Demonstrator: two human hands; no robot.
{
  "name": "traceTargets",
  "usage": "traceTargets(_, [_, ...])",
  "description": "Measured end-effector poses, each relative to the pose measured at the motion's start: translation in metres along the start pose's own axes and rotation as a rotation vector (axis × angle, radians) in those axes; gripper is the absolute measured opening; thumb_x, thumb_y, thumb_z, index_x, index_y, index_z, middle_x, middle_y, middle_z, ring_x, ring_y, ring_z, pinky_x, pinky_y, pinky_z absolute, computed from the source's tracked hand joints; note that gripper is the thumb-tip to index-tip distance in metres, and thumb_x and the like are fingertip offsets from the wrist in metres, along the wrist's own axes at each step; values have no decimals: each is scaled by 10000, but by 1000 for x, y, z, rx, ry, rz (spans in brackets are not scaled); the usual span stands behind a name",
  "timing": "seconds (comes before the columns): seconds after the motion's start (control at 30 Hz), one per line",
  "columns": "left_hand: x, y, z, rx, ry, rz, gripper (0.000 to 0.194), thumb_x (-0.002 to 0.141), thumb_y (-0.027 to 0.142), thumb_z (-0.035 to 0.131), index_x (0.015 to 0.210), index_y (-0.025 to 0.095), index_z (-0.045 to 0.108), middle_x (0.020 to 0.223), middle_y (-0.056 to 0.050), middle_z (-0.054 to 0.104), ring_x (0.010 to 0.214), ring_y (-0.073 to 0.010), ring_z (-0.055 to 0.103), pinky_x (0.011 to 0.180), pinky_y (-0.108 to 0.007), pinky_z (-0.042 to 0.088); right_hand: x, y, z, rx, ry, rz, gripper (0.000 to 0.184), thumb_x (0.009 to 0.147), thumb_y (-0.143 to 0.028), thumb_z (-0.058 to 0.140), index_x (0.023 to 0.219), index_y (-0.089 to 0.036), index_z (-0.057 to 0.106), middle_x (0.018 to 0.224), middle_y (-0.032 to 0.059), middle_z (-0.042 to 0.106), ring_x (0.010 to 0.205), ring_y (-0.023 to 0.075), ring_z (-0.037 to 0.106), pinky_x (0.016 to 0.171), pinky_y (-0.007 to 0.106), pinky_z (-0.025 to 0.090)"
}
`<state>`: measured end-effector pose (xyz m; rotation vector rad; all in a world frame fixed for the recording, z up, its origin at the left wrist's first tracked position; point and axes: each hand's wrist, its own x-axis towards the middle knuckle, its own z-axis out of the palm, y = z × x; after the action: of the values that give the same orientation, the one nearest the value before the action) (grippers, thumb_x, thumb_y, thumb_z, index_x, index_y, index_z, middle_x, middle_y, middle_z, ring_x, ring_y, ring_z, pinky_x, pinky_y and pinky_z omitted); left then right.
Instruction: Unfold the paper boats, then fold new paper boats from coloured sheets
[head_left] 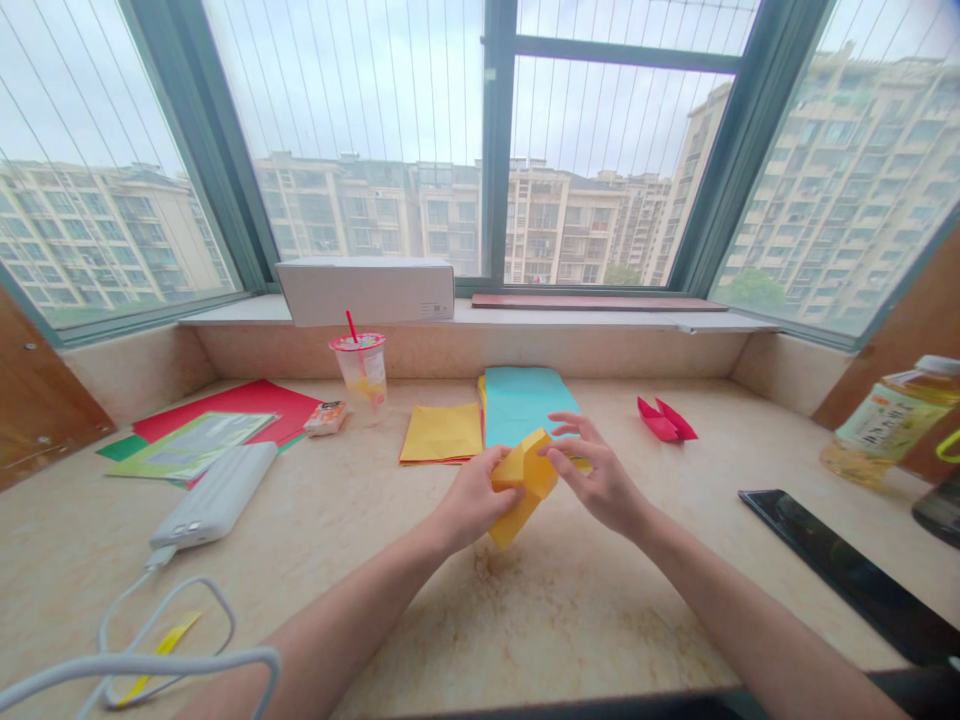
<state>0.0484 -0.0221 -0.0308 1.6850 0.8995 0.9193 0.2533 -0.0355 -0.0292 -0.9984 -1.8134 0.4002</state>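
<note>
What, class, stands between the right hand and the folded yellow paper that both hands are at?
Nothing visible does: the right hand touches the folded yellow paper directly, and the left hand holds its other side, with no object between them.

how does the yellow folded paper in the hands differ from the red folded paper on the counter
The folded yellow paper is held up between the left hand and right hand, while the folded red paper lies untouched on the counter. The yellow paper is a blocky, angular shape partly hidden by fingers; the red paper shows two raised points in full view. Both are folded sheets of coloured paper.
</note>
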Motion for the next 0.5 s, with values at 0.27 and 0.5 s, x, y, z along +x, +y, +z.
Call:
traceTargets(0.27, [-5, 4, 4, 125, -92, 138, 294, 754, 178, 645, 1047, 170, 651, 1006, -63, 693, 930, -237, 628, 798, -307, 472, -5, 0, 7, -87, -164, -88, 191, 920, -304, 584, 1039, -294, 734, 1445, 86, 420, 1238, 286, 493, 1035, 535, 406])
traceTargets(0.5, [-5, 11, 7, -22, -120, 81, 315, 864, 355, 593, 1098, 154, 651, 1044, -91, 691, 937, -241, 629, 774, -306, 481, -6, -1, 8, -54, -195, -111, 211, 933, -216, 541, 1048, -271, 708, 1417, 99, 440, 1210, 256, 516, 1025, 486, 435])
